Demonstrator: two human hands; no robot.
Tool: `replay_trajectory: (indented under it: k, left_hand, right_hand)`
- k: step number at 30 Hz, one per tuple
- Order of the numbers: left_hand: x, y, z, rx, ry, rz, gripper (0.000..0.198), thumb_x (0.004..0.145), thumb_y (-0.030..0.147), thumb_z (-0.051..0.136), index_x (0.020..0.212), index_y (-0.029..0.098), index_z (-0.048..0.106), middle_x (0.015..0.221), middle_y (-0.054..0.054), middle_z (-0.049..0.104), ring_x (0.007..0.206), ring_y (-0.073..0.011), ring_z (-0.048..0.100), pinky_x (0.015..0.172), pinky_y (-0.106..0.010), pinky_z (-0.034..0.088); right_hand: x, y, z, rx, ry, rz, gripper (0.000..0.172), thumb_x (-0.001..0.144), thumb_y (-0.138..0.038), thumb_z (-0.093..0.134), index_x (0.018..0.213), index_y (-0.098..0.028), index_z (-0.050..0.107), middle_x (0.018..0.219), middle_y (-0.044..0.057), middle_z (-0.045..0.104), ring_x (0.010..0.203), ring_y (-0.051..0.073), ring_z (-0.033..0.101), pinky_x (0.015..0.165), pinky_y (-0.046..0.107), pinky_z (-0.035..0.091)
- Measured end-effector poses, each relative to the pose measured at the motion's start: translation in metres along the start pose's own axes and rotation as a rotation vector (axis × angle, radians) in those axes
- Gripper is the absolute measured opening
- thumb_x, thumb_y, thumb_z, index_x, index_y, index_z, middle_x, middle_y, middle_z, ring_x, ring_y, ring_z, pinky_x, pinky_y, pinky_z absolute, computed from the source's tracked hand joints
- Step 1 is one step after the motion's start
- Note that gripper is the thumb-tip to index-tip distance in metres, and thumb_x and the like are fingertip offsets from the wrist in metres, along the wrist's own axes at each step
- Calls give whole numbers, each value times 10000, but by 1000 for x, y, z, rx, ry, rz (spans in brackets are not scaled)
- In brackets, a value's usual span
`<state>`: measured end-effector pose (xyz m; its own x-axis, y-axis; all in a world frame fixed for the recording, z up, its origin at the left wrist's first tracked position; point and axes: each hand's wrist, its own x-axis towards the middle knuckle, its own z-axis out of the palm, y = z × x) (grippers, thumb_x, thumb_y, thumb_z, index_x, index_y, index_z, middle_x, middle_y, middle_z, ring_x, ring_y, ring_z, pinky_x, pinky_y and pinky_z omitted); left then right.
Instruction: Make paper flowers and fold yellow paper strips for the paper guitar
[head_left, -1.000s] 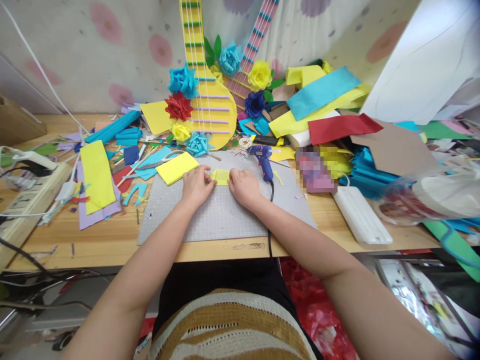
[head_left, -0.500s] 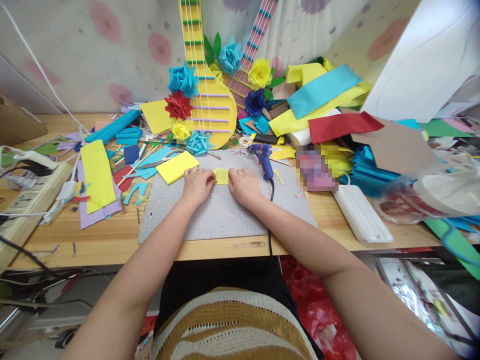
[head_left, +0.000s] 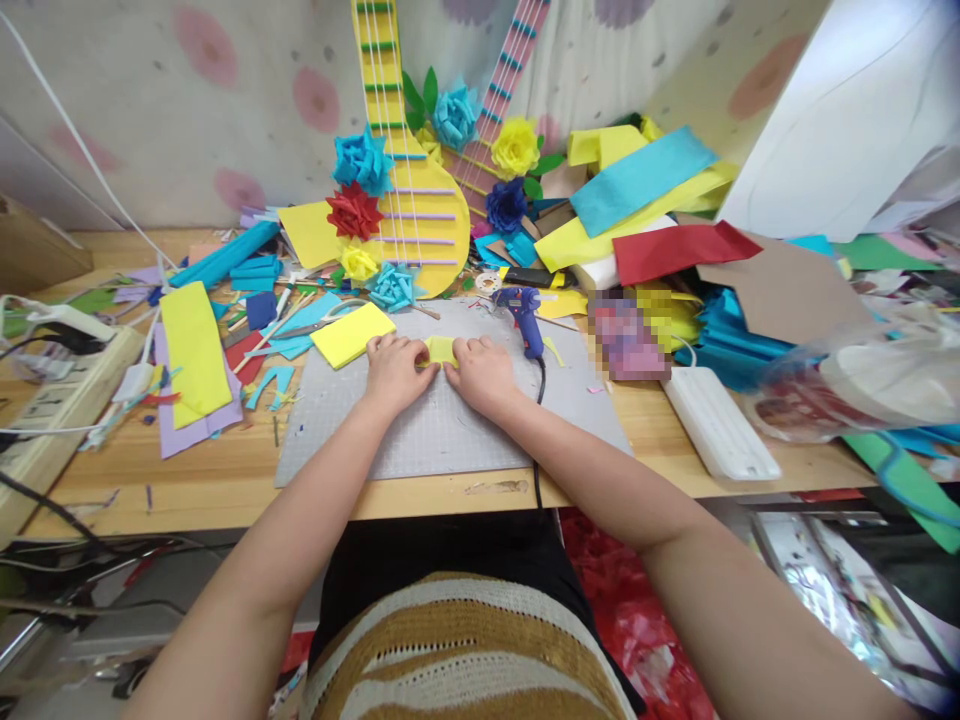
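Between my hands, over the grey cutting mat [head_left: 450, 430], is a small piece of yellow paper [head_left: 440, 350]. My left hand [head_left: 396, 372] is closed on its left end, thumb toward the middle. On the right end my right hand [head_left: 482, 373] is closed, fingers curled and thumb near the paper's lower edge. Parts of the paper are hidden under the fingers. A folded yellow sheet [head_left: 352, 334] lies just beyond my left hand. To the right of my right hand rests a blue glue gun [head_left: 526, 318], its black cord running toward the table's front edge.
Behind the mat stand a yellow paper guitar [head_left: 431, 225] and a pink one [head_left: 480, 150] with paper flowers. Scissors [head_left: 322, 320] and paper scraps lie left. A white box-shaped device [head_left: 721, 425], a red strip [head_left: 686, 250] and a plastic bag [head_left: 862, 385] are on the right.
Both thumbs have come lower and closer together at the paper's near edge, and less of the yellow paper shows between my hands. The camera view has shifted slightly.
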<state>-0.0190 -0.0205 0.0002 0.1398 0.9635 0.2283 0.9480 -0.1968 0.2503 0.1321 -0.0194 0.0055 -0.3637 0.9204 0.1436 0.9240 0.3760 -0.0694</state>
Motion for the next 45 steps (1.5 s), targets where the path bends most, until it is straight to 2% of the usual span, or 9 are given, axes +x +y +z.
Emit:
replay_trajectory:
  k: [5,13,17,22,27,31,36,40,45]
  left_hand:
    - [-1,1,-1,-7,-15,-13,122,793,252,514,804,217,630,891,-58,665,977,-269,496,900,-445,255]
    - [-3,-1,-4,7,-16,-18,253,757,120,458,857,233,661,901,-56,641,998,-263,481,908,-446,259]
    - [-3,2,1,27,31,-15,136,763,274,546,822,222,657,905,-77,613,1004,-278,458,922,-446,255]
    - [-2,11,4,54,61,-71,275,755,475,579,801,212,645,900,-95,580,990,-285,442,928,-447,253]
    - [-2,7,0,25,13,-138,129,778,322,551,800,229,638,899,-80,583,1008,-286,448,887,-432,282]
    - [-4,-3,-3,-56,-26,-102,108,776,229,506,827,226,601,846,-59,595,964,-268,476,844,-412,308]
    - [-3,-14,-4,-137,49,-136,195,717,135,487,895,210,512,755,-32,573,874,-240,510,806,-386,339]
    - [-1,-15,-6,-163,127,-176,260,689,115,492,929,215,495,842,-45,596,905,-245,513,819,-388,354]
    - [1,-12,-2,-204,106,-154,292,730,145,492,1009,220,534,1049,-61,629,1016,-244,501,899,-396,347]
  right_hand:
    - [-2,2,-1,3,-8,4,225,861,-197,405,1036,-147,537,974,125,622,949,249,515,736,333,369]
    - [-3,6,-3,39,-17,25,247,839,-152,399,1046,-158,535,968,123,629,931,242,523,704,326,375]
    - [-2,7,0,38,-4,23,237,834,-155,406,1031,-161,538,957,120,635,928,242,529,725,329,375]
    - [-2,9,1,27,-13,34,218,852,-226,413,1018,-159,538,940,124,638,927,251,530,738,341,378]
    - [-1,9,-2,23,-18,25,216,836,-189,414,1011,-157,537,940,121,638,921,247,529,739,337,381]
    - [-2,10,-2,46,-16,10,221,821,-152,409,1005,-159,532,938,118,636,913,242,527,745,330,378]
    - [-3,19,0,153,29,29,219,801,-136,402,977,-172,527,900,97,635,869,223,530,725,313,367]
    - [0,27,-4,282,75,61,238,776,-127,397,979,-161,517,914,88,618,846,204,530,717,304,366]
    - [1,30,-3,325,87,31,314,732,-84,397,1021,-143,504,1020,118,585,928,214,512,783,322,376]
